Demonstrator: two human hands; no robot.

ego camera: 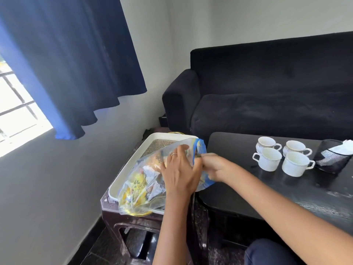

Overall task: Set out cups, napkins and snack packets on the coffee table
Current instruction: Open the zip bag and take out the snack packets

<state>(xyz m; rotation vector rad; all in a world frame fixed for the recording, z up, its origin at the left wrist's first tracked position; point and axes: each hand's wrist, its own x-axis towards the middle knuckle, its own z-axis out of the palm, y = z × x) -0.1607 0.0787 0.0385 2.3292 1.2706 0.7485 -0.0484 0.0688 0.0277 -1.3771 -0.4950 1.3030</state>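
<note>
A clear plastic bag (141, 186) with a blue edge, holding several yellow snack packets, lies on a white tray (122, 178). My left hand (179, 169) is spread flat on top of the bag. My right hand (212, 165) pinches the bag's blue rim at the table's left end. Several white cups (267, 159) stand grouped on the black coffee table (238, 190). To their right a black mesh holder (332, 159) carries white napkins (343, 147).
The tray rests on a dark brown plastic stool (122, 219) beside the wall. A black sofa (267, 88) stands behind the table. A blue curtain (76, 64) hangs by the window at left. My knee (267, 253) shows at the bottom.
</note>
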